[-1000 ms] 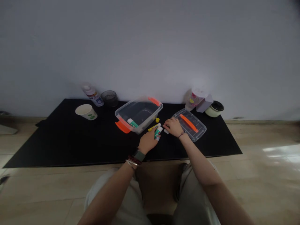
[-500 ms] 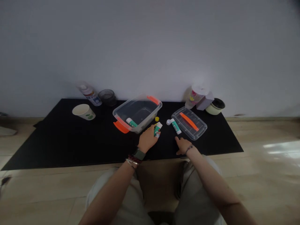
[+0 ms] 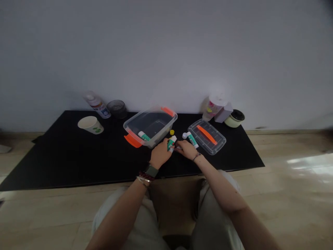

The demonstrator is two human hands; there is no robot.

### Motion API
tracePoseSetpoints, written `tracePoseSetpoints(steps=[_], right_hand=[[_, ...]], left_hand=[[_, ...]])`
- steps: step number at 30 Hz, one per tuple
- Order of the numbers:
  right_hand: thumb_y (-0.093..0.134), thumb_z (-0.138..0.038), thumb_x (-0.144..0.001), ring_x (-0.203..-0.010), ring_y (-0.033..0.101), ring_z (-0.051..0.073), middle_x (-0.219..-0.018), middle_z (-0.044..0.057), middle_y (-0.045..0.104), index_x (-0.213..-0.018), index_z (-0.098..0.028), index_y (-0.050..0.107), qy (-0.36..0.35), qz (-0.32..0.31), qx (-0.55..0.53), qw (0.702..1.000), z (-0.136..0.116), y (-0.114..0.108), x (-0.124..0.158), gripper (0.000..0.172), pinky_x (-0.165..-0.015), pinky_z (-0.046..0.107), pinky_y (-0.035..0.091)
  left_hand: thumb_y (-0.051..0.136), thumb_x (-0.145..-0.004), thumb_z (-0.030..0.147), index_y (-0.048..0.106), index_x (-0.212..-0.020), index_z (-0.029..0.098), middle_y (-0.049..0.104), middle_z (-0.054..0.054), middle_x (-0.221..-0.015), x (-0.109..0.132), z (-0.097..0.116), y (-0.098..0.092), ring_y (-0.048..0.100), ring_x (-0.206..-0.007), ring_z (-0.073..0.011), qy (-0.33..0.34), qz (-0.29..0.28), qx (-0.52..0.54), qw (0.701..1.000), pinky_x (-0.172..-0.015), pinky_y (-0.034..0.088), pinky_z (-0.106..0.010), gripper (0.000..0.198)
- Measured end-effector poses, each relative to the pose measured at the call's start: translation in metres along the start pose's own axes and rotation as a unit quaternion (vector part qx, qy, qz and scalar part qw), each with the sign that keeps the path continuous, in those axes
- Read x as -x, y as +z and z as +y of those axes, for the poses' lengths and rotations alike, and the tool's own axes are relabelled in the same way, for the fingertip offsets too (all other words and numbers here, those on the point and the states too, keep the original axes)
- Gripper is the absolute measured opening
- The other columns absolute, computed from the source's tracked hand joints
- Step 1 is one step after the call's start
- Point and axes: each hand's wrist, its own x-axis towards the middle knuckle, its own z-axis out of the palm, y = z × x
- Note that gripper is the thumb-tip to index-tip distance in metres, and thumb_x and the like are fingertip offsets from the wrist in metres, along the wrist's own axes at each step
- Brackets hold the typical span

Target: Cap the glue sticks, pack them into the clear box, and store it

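My left hand (image 3: 160,152) is closed round a green and white glue stick (image 3: 171,142) over the black table, just right of the clear box (image 3: 162,133) with orange clips. Close beside it, my right hand (image 3: 187,149) has its fingers bent together near the held stick; what they hold, if anything, is too small to make out. Another glue stick (image 3: 192,140) lies behind my right hand, against the clear lid (image 3: 217,139) with an orange handle. A white cap (image 3: 184,135) and a yellow cap (image 3: 172,132) rest nearby. Inside the box lies one more glue stick (image 3: 144,136).
At the left of the black table (image 3: 65,156) are a paper cup (image 3: 91,125), a spray can (image 3: 98,106) and a dark glass bowl (image 3: 117,109). At the back right stand a clear cup (image 3: 212,108), a pale box (image 3: 224,113) and a lidded pot (image 3: 234,118).
My right hand has moved left, up to my left hand, and its spread fingers have drawn together. The glue stick stays in my left hand. The view has shifted slightly.
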Motion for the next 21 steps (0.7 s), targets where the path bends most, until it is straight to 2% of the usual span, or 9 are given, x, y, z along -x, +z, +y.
tracePoseSetpoints(steps=[5, 9, 12, 16, 19, 21], right_hand=[[0.054, -0.025, -0.098, -0.106, 0.057, 0.023, -0.109, 0.012, 0.065, -0.101, -0.017, 0.068, 0.026, 0.113, 0.030, 0.993, 0.009, -0.004, -0.002, 0.016, -0.094, 0.035, 0.044], [0.048, -0.024, -0.099, -0.096, 0.060, 0.021, -0.100, 0.009, 0.067, -0.099, -0.018, 0.066, 0.034, 0.206, -0.089, 0.974, 0.007, -0.013, 0.000, 0.018, -0.090, 0.034, 0.046], [0.058, -0.035, -0.093, -0.079, 0.062, 0.017, -0.090, 0.005, 0.068, -0.103, -0.019, 0.063, 0.049, 0.185, -0.243, 0.951, 0.000, -0.009, 0.000, 0.019, -0.074, 0.030, 0.049], [0.073, -0.043, -0.078, -0.068, 0.063, 0.014, -0.078, 0.000, 0.068, -0.101, -0.020, 0.057, 0.103, 0.124, -0.443, 0.882, -0.007, 0.002, -0.005, 0.037, -0.061, 0.026, 0.048], [0.077, -0.046, -0.071, -0.064, 0.063, 0.013, -0.076, -0.001, 0.068, -0.098, -0.019, 0.056, 0.145, 0.097, -0.516, 0.839, 0.001, -0.007, -0.015, 0.043, -0.054, 0.022, 0.044], [0.077, -0.044, -0.071, -0.066, 0.063, 0.012, -0.079, 0.001, 0.069, -0.097, -0.018, 0.056, 0.173, 0.119, -0.510, 0.835, 0.013, -0.023, -0.025, 0.042, -0.054, 0.021, 0.044]], left_hand=[[0.049, -0.096, 0.039, 0.051, -0.123, 0.019, 0.072, -0.012, -0.108, -0.001, -0.006, -0.001, 0.070, -0.100, -0.0289, -0.003, 0.019, -0.005, 1.000, -0.079, 0.049, -0.034, 0.034], [0.050, -0.096, 0.039, 0.050, -0.125, 0.019, 0.072, -0.012, -0.110, 0.000, -0.004, -0.003, 0.070, -0.101, -0.0277, 0.008, 0.017, 0.006, 1.000, -0.081, 0.049, -0.034, 0.035], [0.051, -0.096, 0.038, 0.049, -0.127, 0.020, 0.072, -0.011, -0.112, 0.002, 0.001, -0.002, 0.070, -0.101, -0.0275, 0.028, 0.018, 0.027, 0.999, -0.080, 0.050, -0.034, 0.036], [0.052, -0.095, 0.036, 0.045, -0.131, 0.019, 0.071, -0.012, -0.113, 0.002, 0.006, 0.001, 0.071, -0.097, -0.0289, 0.031, 0.029, 0.051, 0.998, -0.078, 0.052, -0.036, 0.041], [0.054, -0.095, 0.037, 0.042, -0.135, 0.018, 0.070, -0.013, -0.118, -0.001, 0.006, 0.003, 0.070, -0.103, -0.0271, 0.055, 0.053, 0.092, 0.993, -0.083, 0.053, -0.035, 0.046], [0.055, -0.094, 0.035, 0.038, -0.139, 0.017, 0.066, -0.014, -0.125, -0.002, 0.005, 0.005, 0.066, -0.112, -0.0254, 0.079, 0.074, 0.110, 0.988, -0.090, 0.052, -0.035, 0.050]])
